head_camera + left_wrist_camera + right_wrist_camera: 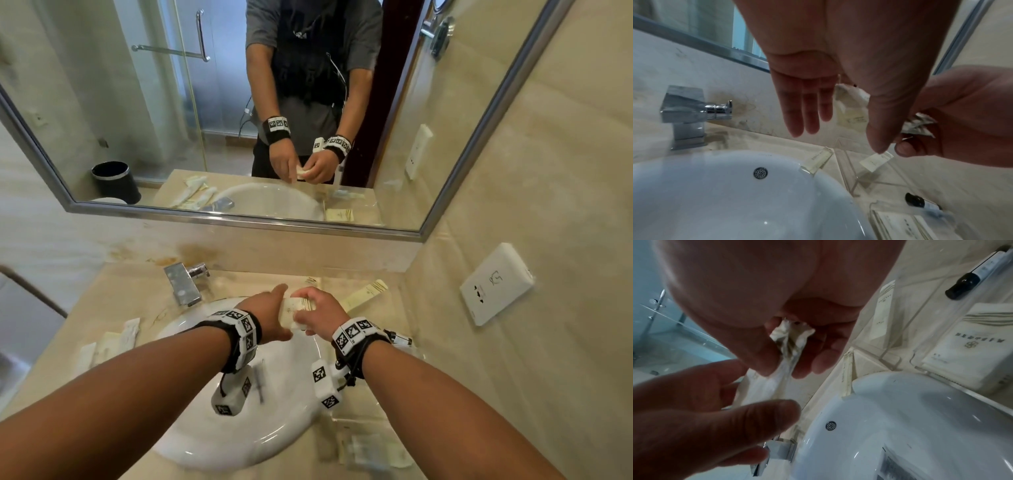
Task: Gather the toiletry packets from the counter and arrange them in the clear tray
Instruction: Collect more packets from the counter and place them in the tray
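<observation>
Head view: above the white basin set in a beige marble counter below a mirror, the right hand pinches a cream packet; left-wrist view: left hand fingers straight beside it; right-wrist view: clear tray holds packets.

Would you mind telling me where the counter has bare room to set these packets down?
Bare marble lies between the faucet and the packets left of the sink. The right side is crowded: the clear tray with packets, a small bottle, a long packet. The right hand pinches the packets; the left hand touches them.
</observation>
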Demonstrator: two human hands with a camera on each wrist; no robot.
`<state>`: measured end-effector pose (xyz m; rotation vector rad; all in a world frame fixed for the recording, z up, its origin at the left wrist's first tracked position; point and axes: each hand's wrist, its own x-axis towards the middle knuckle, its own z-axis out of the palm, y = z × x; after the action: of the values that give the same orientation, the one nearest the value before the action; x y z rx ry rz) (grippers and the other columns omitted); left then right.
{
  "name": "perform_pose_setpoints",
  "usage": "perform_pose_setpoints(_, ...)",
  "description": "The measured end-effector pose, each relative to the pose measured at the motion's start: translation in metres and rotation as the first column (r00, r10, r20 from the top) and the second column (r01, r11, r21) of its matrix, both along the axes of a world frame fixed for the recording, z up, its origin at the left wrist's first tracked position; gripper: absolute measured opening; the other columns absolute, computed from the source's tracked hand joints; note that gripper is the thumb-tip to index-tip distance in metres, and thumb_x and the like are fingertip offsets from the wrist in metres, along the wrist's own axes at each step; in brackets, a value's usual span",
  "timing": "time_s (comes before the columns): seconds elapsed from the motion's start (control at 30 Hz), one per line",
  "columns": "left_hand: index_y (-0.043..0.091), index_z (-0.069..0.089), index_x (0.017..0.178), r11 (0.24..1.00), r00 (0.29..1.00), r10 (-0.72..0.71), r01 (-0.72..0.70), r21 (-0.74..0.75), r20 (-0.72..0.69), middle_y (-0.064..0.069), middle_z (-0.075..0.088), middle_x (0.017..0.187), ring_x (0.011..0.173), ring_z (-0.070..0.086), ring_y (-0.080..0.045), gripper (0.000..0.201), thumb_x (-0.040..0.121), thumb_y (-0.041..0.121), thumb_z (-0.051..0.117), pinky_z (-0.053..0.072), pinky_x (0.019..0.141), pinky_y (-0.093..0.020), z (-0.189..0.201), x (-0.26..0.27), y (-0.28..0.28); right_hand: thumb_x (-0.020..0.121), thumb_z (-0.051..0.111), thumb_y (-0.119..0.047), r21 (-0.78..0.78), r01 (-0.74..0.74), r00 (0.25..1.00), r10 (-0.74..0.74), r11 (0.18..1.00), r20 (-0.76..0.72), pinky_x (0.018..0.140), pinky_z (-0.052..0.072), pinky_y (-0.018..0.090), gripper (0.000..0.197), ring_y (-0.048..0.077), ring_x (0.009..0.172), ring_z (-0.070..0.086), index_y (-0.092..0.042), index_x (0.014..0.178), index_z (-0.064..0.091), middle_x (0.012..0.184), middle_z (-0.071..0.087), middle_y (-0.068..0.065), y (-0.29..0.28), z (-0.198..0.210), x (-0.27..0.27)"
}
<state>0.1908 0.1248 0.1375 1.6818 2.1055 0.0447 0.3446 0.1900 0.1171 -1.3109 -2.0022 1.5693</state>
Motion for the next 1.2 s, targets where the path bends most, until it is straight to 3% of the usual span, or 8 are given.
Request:
perform_pose_setpoints(0.17, 0.024, 0.047, 0.128, 0.995, 0.982, -0.101, 0.104, 0.009, -0.158, 0.003, 0.052, 0.116, 0.095, 0.063, -0.021, 0.073, 0.068, 0.056, 0.071, 0.052, 0.072, -0.034, 0.001, 0.020, -0.001, 0.085, 0.069, -0.005, -0.035, 0.025, 0.999, -0.026, 0.999, -0.024, 0.069, 0.060, 0.034, 0.035, 0.013, 0.075, 0.061, -0.028, 0.111, 0.064, 0.100, 0.063, -0.002, -0.004, -0.001, 0.020)
perform_pose_setpoints(0.4, 0.020, 0.048, 0.121, 0.991, 0.972, -0.130, 0.131, -0.004, -0.196, 0.001, 0.055, 0.114, 0.097, 0.062, -0.023, 0.064, 0.073, 0.059, 0.064, 0.039, 0.058, -0.031, -0.015, 0.057, 0.003, 0.086, 0.072, -0.011, -0.089, 0.178, 0.984, -0.178, 0.980, -0.002, 0.068, 0.060, 0.027, 0.052, 0.019, 0.100, 0.067, -0.030, 0.132, 0.058, 0.136, 0.054, -0.001, -0.010, -0.012, 0.061)
perform_pose_setpoints(0.53, 0.018, 0.047, 0.125, 0.986, 0.983, -0.164, 0.164, -0.012, -0.079, -0.003, 0.052, 0.120, 0.100, 0.061, -0.025, 0.072, 0.070, 0.056, 0.072, 0.051, 0.075, -0.037, -0.031, 0.078, 0.006, 0.088, 0.069, -0.008, -0.108, 0.258, 0.966, -0.256, 0.960, 0.035, 0.064, 0.059, 0.027, 0.053, 0.016, 0.091, 0.068, -0.028, 0.136, 0.056, 0.134, 0.054, 0.001, -0.012, -0.023, 0.090)
perform_pose_setpoints(0.67, 0.014, 0.045, 0.124, 0.974, 0.974, -0.226, 0.225, -0.039, -0.027, -0.007, 0.049, 0.119, 0.099, 0.061, -0.028, 0.073, 0.069, 0.051, 0.077, 0.054, 0.080, -0.040, -0.042, 0.098, 0.011, 0.087, 0.066, -0.003, -0.119, 0.307, 0.951, -0.299, 0.944, 0.077, 0.071, 0.060, 0.038, 0.047, 0.017, 0.080, 0.064, -0.032, 0.124, 0.058, 0.110, 0.065, 0.003, -0.012, -0.033, 0.115)
perform_pose_setpoints(0.8, 0.015, 0.041, 0.132, 0.974, 0.976, -0.217, 0.217, -0.069, 0.011, -0.008, 0.046, 0.126, 0.108, 0.058, -0.028, 0.081, 0.070, 0.051, 0.078, 0.054, 0.087, -0.042, -0.054, 0.105, 0.014, 0.082, 0.064, -0.005, -0.048, 0.393, 0.910, -0.381, 0.918, 0.163, 0.067, 0.055, 0.031, 0.052, 0.019, 0.083, 0.064, -0.035, 0.124, 0.059, 0.129, 0.061, 0.004, -0.007, -0.045, 0.140)
perform_pose_setpoints(0.9, 0.021, 0.028, 0.149, 0.968, 0.974, -0.226, 0.228, -0.102, 0.034, -0.007, 0.038, 0.143, 0.123, 0.050, -0.029, 0.088, 0.078, 0.050, 0.071, 0.051, 0.096, -0.044, -0.063, 0.105, 0.015, 0.081, 0.059, -0.001, -0.005, 0.511, 0.834, -0.495, 0.859, 0.246, 0.068, 0.055, 0.030, 0.052, 0.018, 0.085, 0.065, -0.029, 0.126, 0.060, 0.125, 0.063, 0.004, 0.001, -0.056, 0.165)
perform_pose_setpoints(0.97, 0.022, 0.029, 0.151, 0.956, 0.963, -0.268, 0.271, -0.115, 0.038, -0.004, 0.033, 0.150, 0.129, 0.044, -0.028, 0.079, 0.084, 0.047, 0.065, 0.047, 0.101, -0.042, -0.070, 0.106, 0.014, 0.083, 0.054, -0.001, 0.007, 0.563, 0.786, -0.538, 0.826, 0.303, 0.077, 0.056, 0.034, 0.053, 0.020, 0.089, 0.063, -0.024, 0.130, 0.059, 0.117, 0.065, 0.004, 0.006, -0.063, 0.182)
perform_pose_setpoints(1.2, 0.024, 0.043, 0.144, 0.896, 0.908, -0.420, 0.415, -0.157, 0.004, 0.001, 0.034, 0.151, 0.130, 0.042, -0.026, 0.059, 0.090, 0.042, 0.058, 0.046, 0.101, -0.042, -0.085, 0.125, 0.017, 0.087, 0.041, 0.000, 0.017, 0.564, 0.727, -0.506, 0.826, 0.465, 0.074, 0.050, 0.030, 0.057, 0.013, 0.076, 0.057, -0.024, 0.137, 0.052, 0.102, 0.061, 0.000, 0.017, -0.090, 0.208)
